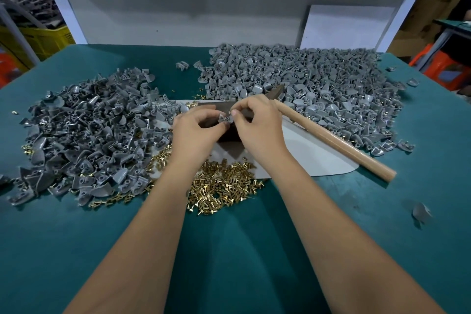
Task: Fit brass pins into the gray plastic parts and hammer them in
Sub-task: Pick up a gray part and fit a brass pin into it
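My left hand (196, 132) holds a small gray plastic part (225, 118) above a dark block (233, 140). My right hand (257, 122) pinches a brass pin (233, 112) at the top of that part, thumb and forefinger closed on it. Loose brass pins (224, 186) lie in a heap just in front of my wrists. A hammer with a wooden handle (334, 140) lies to the right, its dark head (276, 93) partly hidden behind my right hand.
A large pile of gray parts (305, 92) fills the back right; a darker pile (89, 130) spreads on the left. A pale sheet (318, 158) lies under the block on the green table (242, 250). A white panel (346, 25) leans at the back.
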Tool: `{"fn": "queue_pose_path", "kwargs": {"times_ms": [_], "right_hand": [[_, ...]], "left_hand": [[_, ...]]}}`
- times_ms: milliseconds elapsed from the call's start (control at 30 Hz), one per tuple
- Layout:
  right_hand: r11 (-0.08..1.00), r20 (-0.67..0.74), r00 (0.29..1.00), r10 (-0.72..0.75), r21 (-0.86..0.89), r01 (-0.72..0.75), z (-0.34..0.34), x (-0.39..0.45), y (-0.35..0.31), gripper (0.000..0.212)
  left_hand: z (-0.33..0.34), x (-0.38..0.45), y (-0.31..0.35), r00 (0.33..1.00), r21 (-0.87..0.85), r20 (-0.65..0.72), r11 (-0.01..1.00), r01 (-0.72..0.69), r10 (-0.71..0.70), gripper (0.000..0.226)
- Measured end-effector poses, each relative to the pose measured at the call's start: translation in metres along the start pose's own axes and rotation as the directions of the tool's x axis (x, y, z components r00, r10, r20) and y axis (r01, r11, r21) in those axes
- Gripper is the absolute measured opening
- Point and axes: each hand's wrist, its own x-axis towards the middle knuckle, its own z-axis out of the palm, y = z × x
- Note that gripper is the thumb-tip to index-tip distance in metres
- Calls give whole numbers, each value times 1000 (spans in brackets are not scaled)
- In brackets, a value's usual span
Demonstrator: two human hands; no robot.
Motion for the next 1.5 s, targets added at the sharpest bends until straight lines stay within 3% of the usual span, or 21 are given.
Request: {"fn": "queue_pose_path", "kwargs": {"times_ms": [267,400,467,533,633,767,833,933,1133,1300,1500], "right_hand": [[908,88,979,-185,-365,204,3,8,3,4],[673,215,903,-372,-607,422,-3,9,-2,13],[546,318,847,-426,-656,521,-7,11,-6,18],[493,399,812,-426,-650,578,-10,16,-11,21],[575,419,826,-377,-593,564,-12,23,-14,17],[848,323,920,-221,-402,345,-10,24,-7,7],[898,282,944,-171,-350,267,-7,22,-4,7],[891,230,956,-182,-373,259,-3,18,-4,6],[713,259,907,-332,-560,421,2,14,-11,14],[797,257,940,-223,-508,328,-1,19,-19,8],[921,191,981,32,-386,45,3,22,-18,15]], "left_hand": [[2,2,-2,1000,10,11,1000,27,-27,22],[3,4,-5,999,3,18,999,40,-40,17],[3,5,-5,999,-3,19,1000,30,-30,15],[3,5,-5,1000,-20,14,1000,14,-14,15],[4,4,-3,1000,-33,3,999,-2,3,12],[5,5,-3,999,-41,-15,998,38,-38,12],[5,5,-3,999,-56,-22,998,43,-44,9],[5,5,-3,998,-80,-21,995,59,-61,9],[6,5,-4,998,-65,-35,997,50,-53,10],[6,4,-5,999,-110,-16,993,45,-47,13],[4,3,-4,999,-133,-14,990,46,-48,13]]}}
